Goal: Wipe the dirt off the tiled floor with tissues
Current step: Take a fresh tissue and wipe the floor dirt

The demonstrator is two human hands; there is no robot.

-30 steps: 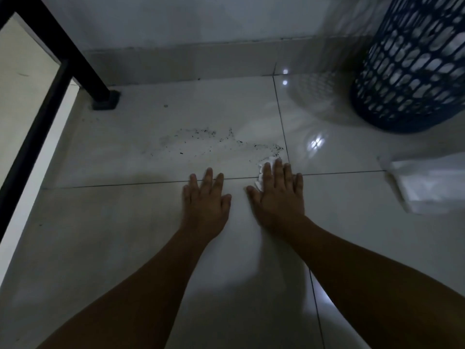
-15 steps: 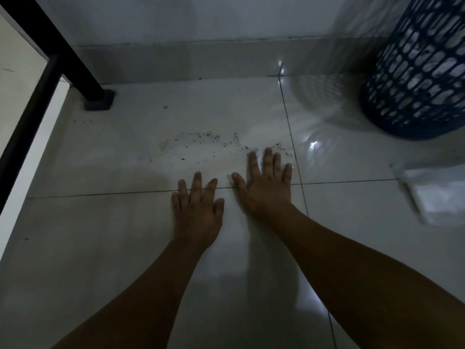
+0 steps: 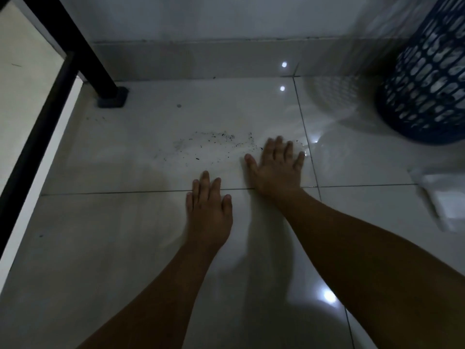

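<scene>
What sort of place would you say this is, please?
Most likely a corner of a home, perhaps a laundry area: a glossy tiled floor meeting a pale wall, a blue lattice basket beside it, and a black metal furniture leg.

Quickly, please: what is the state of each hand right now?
Left hand: open, flat on the tiled floor.
Right hand: open, fingers spread flat, at the edge of the dirt.

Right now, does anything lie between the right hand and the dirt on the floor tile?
Nothing visible does. The right hand lies flat at the right end of the dirt, which spreads leftward over bare tile. The left hand rests nearer the person, below the specks and out of the path.
</scene>
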